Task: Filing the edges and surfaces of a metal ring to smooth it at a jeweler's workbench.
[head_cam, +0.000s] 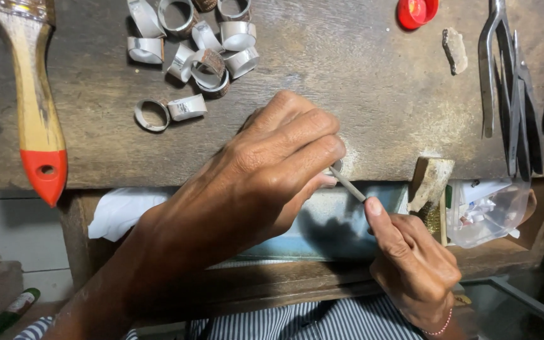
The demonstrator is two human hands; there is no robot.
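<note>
Far left of the frame, a paintbrush (38, 107) with a red-tipped handle lies on the wooden bench (360, 75). Upper centre, a heap of metal rings (193, 44). In the middle, the left hand (266, 170) pinches a small ring (337, 166) at the bench edge. The right hand (410, 258), lower right, grips a slim file (347, 184) touching that ring. Pliers (511, 82) rest upper right.

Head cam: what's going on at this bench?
A person's left hand pins a small metal ring against the edge of the wooden bench. The right hand holds a thin file with its tip at the ring. More ring blanks lie in a pile behind, beside a paintbrush and pliers.
</note>
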